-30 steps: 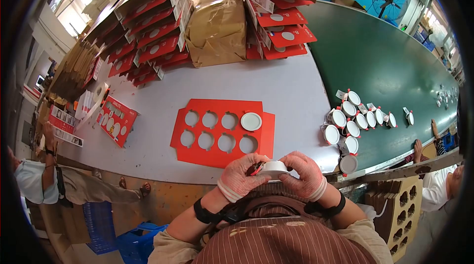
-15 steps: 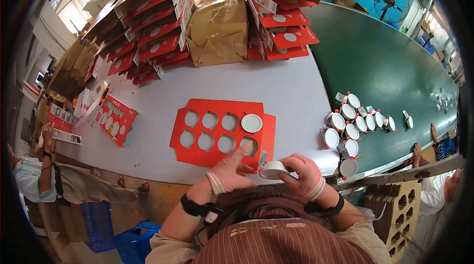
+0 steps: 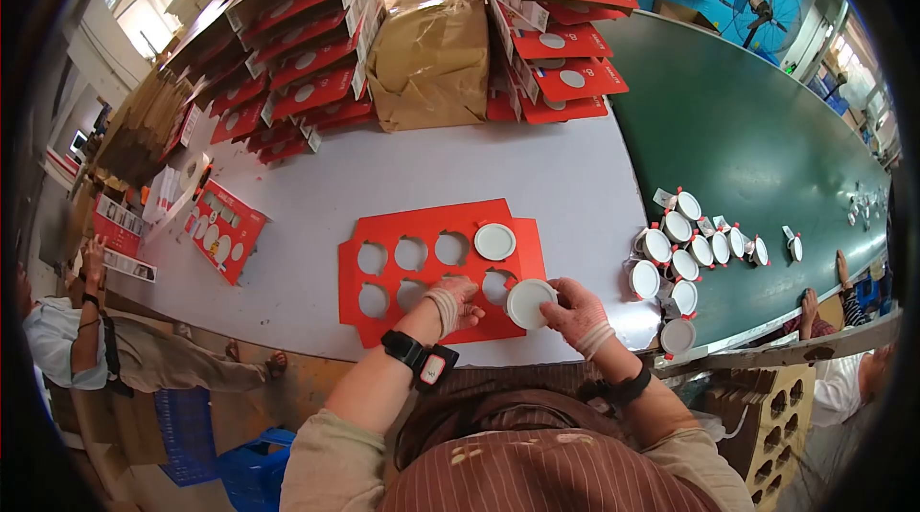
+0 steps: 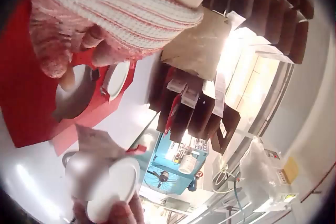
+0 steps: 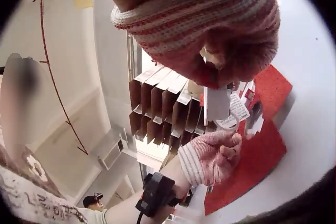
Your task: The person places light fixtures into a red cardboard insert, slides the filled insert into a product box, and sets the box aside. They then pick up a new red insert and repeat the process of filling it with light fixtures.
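A red card (image 3: 383, 224) with two rows of round holes lies flat; a white round lamp (image 3: 494, 242) sits in its upper right hole. My right hand (image 3: 580, 317) pinches the rim of another white lamp (image 3: 529, 305), its face tilted up, beside the lower right hole. In the left wrist view this lamp (image 4: 122, 182) has a tag and a red clip at its back. My left hand (image 3: 454, 305) rests over the card's lower row, fingers loosely bent, a fingertip at a hole's edge in the left wrist view, and holds no lamp. It partly hides the lower holes.
Several white lamps (image 3: 683, 265) lie at the right, over the green surface's (image 3: 728, 129) near edge. Stacked red boxes (image 3: 575, 79) and a brown wrapped parcel (image 3: 429, 62) stand behind. A red printed box (image 3: 227, 229) and tape roll (image 3: 195, 170) are left; people stand at both sides.
My left hand has let go of the lamp and moved left and forward onto the card. The right hand has carried the lamp forward and turned its face up. The card has shifted slightly right.
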The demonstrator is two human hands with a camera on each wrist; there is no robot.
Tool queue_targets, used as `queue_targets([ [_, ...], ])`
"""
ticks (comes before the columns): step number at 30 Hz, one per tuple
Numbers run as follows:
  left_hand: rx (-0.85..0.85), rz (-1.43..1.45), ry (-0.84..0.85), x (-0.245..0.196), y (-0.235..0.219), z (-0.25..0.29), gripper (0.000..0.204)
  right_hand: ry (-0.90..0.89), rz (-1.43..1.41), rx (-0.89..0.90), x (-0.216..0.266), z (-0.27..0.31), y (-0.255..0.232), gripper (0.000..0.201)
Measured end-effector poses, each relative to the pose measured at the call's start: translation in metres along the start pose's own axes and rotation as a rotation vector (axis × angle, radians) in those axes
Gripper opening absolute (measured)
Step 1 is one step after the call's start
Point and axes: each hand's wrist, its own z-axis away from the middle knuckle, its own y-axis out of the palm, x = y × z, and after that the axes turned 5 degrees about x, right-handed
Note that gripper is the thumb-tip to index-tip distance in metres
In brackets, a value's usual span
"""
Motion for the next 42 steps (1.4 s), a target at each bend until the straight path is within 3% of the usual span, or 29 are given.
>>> queue_targets([
  [4,0.069,0.097,0.032,0.016,0.010,0.010,0.011,0.057,0.114,-0.054,-0.008,-0.017,0.006,0.035],
  [6,0.091,0.095,0.036,0.022,0.015,0.014,0.010,-0.019,0.344,-0.127,-0.019,-0.026,0.011,0.036],
  [7,0.113,0.088,0.046,0.024,0.017,0.014,0.010,-0.017,0.345,-0.123,-0.018,-0.027,0.013,0.036],
  [9,0.139,0.088,0.038,0.030,0.016,0.011,0.009,0.053,0.626,-0.121,-0.013,-0.030,0.016,0.037],
  [13,0.124,0.039,0.057,0.032,0.018,0.011,0.009,-0.019,0.718,-0.153,-0.031,-0.038,0.021,0.029],
  [15,0.093,0.012,0.060,0.032,0.020,0.013,0.008,0.044,0.462,-0.118,-0.038,-0.041,0.021,0.028],
  [17,0.011,-0.050,0.077,0.033,0.022,0.013,0.011,0.075,0.454,-0.081,-0.040,-0.046,0.021,0.027],
  [19,0.140,-0.232,0.150,0.039,0.019,0.003,0.018,-0.034,0.527,-0.047,-0.046,-0.045,0.015,0.026],
  [20,0.246,-0.338,0.047,0.045,0.011,-0.014,0.024,-0.086,0.612,-0.005,-0.055,-0.047,0.010,0.028],
  [21,0.217,-0.346,0.119,0.044,0.017,-0.007,0.031,-0.079,0.624,-0.021,-0.052,-0.048,0.009,0.031],
  [22,0.130,-0.202,0.137,0.044,0.026,0.004,0.036,-0.119,0.814,-0.057,-0.054,-0.054,0.007,0.035],
  [23,0.017,-0.079,0.094,0.040,0.034,0.003,0.039,0.068,0.676,-0.025,-0.039,-0.054,0.008,0.038],
  [24,0.053,-0.083,0.087,0.043,0.028,-0.006,0.042,0.109,0.645,-0.001,-0.025,-0.050,0.010,0.033],
  [27,-0.126,-0.310,0.084,0.044,0.032,-0.017,0.056,0.156,0.559,0.001,-0.030,-0.056,0.010,0.039],
  [29,-0.122,-0.299,0.097,0.043,0.031,-0.015,0.058,0.096,0.630,-0.003,-0.034,-0.056,0.008,0.050],
  [31,-0.119,-0.282,0.093,0.047,0.030,-0.009,0.061,-0.108,0.977,-0.260,-0.016,-0.041,0.008,0.069],
  [32,-0.087,-0.319,0.091,0.043,0.029,-0.007,0.063,-0.100,0.969,-0.305,-0.035,-0.051,0.002,0.088],
  [33,-0.053,-0.358,0.092,0.040,0.029,-0.004,0.066,-0.098,0.964,-0.305,-0.046,-0.058,-0.002,0.088],
  [35,-0.048,-0.325,0.079,0.044,0.028,-0.007,0.072,0.177,0.341,-0.075,-0.058,-0.067,-0.008,0.099],
  [36,-0.064,-0.306,0.092,0.046,0.028,-0.008,0.075,0.255,0.224,-0.054,-0.056,-0.069,-0.009,0.106],
  [39,-0.088,-0.307,0.099,0.050,0.029,-0.014,0.080,0.254,0.078,-0.044,-0.083,-0.078,-0.011,0.103],
  [42,-0.118,-0.375,0.096,0.051,0.032,-0.007,0.080,0.182,0.156,-0.059,-0.040,-0.053,-0.001,0.097],
])
